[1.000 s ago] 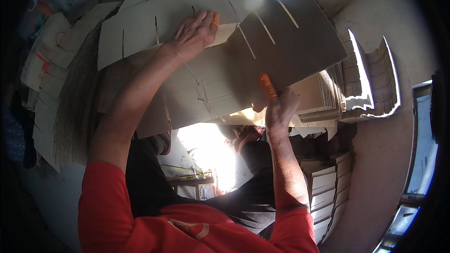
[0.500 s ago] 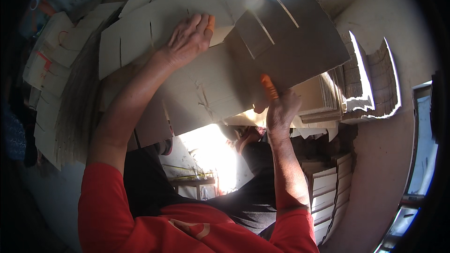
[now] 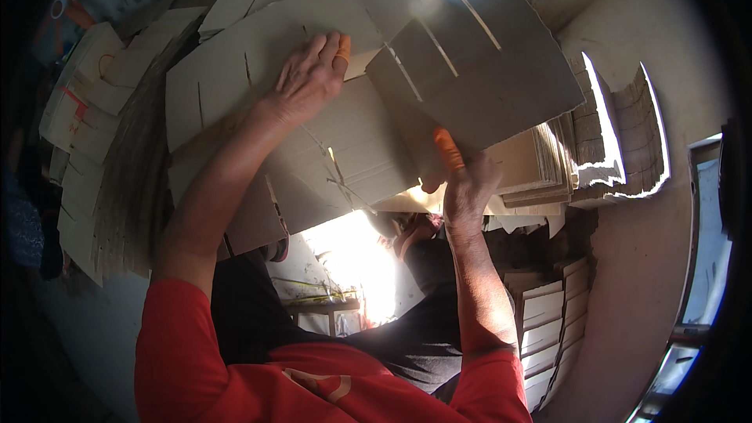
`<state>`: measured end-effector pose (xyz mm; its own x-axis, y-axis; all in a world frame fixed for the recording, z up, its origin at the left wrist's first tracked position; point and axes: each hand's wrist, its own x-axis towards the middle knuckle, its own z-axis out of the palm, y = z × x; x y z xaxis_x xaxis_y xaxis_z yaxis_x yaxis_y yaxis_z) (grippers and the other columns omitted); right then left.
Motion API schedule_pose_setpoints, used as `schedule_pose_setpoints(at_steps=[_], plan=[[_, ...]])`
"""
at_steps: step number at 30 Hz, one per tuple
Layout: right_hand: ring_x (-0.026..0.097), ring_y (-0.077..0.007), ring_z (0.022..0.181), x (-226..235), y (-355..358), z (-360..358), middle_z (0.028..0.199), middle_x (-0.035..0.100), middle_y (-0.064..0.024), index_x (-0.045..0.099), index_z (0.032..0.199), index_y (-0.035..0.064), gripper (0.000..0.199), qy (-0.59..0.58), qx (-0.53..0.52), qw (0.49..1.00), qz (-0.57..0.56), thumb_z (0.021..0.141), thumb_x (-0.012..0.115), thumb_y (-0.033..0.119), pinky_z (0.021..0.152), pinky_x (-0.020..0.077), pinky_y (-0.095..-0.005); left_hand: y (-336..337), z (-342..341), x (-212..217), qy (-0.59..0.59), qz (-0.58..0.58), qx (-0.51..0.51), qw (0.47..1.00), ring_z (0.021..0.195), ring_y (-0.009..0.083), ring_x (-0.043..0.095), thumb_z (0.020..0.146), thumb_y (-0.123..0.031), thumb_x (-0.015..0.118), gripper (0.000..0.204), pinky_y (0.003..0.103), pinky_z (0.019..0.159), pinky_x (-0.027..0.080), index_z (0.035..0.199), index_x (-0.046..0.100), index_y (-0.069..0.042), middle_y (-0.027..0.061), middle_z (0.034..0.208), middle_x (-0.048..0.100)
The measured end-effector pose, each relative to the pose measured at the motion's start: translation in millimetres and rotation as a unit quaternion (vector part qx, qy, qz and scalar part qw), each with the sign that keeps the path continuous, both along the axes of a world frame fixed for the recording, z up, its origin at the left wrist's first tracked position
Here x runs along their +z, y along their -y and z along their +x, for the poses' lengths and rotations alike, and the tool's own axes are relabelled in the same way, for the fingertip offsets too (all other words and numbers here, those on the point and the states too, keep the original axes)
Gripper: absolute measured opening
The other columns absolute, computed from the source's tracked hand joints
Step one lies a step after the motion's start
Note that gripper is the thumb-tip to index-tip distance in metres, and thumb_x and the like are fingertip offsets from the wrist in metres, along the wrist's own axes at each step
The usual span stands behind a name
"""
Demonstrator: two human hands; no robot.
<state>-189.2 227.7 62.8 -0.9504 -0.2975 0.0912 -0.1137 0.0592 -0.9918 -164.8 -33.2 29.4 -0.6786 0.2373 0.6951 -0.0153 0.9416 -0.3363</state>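
Note:
My left hand (image 3: 313, 74), an orange sleeve on one finger, reaches over a slotted cardboard sheet (image 3: 211, 86). Its fingers are curled down at the sheet's near edge, and their tips are hidden. My right hand (image 3: 471, 182) is closed on the near edge of a darker slotted cardboard sheet (image 3: 509, 70), which is tilted up at the right. An orange-covered finger lies on that sheet's face. Between the hands, a lower cardboard panel (image 3: 360, 125) with crossed slots spans above my lap. How these pieces join cannot be made out.
Stacked slotted cardboard (image 3: 125, 157) stands at the left. At the right are a flat pile (image 3: 525, 164) and upright bundles (image 3: 599, 121) by the wall. More cardboard (image 3: 544, 321) stands low at the right. An orange-bladed fan (image 3: 59, 6) is at the far left.
My left hand has moved slightly left and nearer. The sheets between the hands have shifted a little left, while my right hand has stayed almost in place.

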Motion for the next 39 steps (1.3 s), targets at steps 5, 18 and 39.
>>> schedule_pose_setpoints(at_steps=[5,18,39], plan=[[0.054,-0.013,0.043,7.5,5.1,5.8,0.05,0.057,-0.0051,0.068,0.082,-0.0016,0.019,-0.015,-0.026,0.999,0.021,0.087,0.067,0.017,0.044,0.0392,-0.0259,0.3,2.1,7.3,0.008,-0.005,0.011,1.0,0.084,0.0226,0.057,0.068,0.001,0.062,0.042,0.03,0.062,0.053,0.109,0.06,0.008,0.0178,0.108,0.06],[0.052,-0.0071,0.044,-0.1,4.6,1.0,0.069,0.062,-0.0034,0.063,0.093,-0.0016,0.015,0.002,0.0,1.0,-0.005,0.087,0.069,0.011,0.037,0.0427,-0.0216,-26.8,6.5,5.4,-0.075,-0.087,-0.066,0.991,0.076,0.0195,0.048,0.066,0.0,0.063,0.019,0.026,0.05,0.048,0.083,0.062,0.009,0.0128,0.088,0.055],[0.051,-0.0065,0.046,-2.5,2.2,-0.3,0.072,0.061,-0.0032,0.061,0.1,-0.0027,0.013,-0.039,-0.029,0.999,0.007,0.091,0.061,0.007,0.04,0.0397,-0.0216,-103.2,72.0,5.6,0.094,0.024,-0.17,0.981,0.077,0.0199,0.056,0.076,-0.01,0.071,0.029,0.029,0.057,0.05,0.096,0.065,0.009,0.0174,0.089,0.062]])
